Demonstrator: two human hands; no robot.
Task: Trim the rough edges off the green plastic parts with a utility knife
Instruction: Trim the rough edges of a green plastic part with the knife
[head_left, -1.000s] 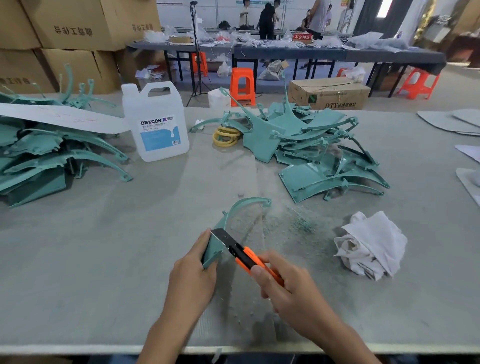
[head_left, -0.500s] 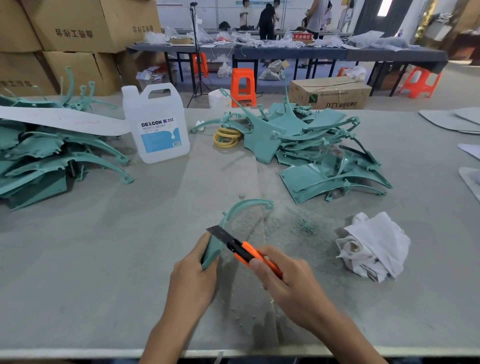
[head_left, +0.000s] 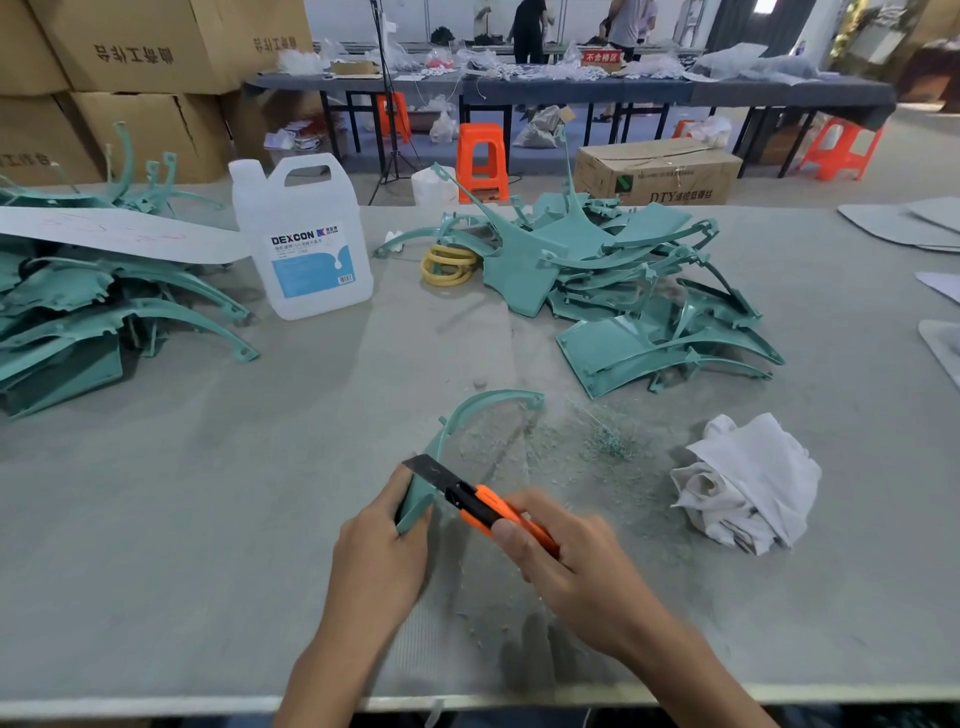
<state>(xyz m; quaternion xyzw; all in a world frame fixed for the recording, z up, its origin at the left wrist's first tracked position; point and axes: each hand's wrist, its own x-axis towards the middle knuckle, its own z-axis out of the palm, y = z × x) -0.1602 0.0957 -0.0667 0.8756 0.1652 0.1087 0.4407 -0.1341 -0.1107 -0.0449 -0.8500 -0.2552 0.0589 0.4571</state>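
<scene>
My left hand (head_left: 382, 556) grips the near end of a curved green plastic part (head_left: 467, 413) that arcs away over the grey table. An orange utility knife (head_left: 485, 506) is held in my right hand (head_left: 566, 564), its dark blade lying against the part's upper edge just above my left thumb. Green shavings (head_left: 605, 441) are scattered on the table to the right of the part. One heap of green parts (head_left: 613, 291) lies behind, and another heap (head_left: 88, 322) sits at the far left.
A white DEXCON jug (head_left: 306, 239) stands behind on the left. Yellow rings (head_left: 447, 265) lie beside the middle heap. A crumpled white cloth (head_left: 748, 483) rests at the right. Grey sheets (head_left: 904, 226) lie at the far right edge. Cardboard boxes, orange stools and people are beyond the table.
The knife blade has slid forward and to the left along the part's edge, away from me. My left hand keeps its grip in the same place.
</scene>
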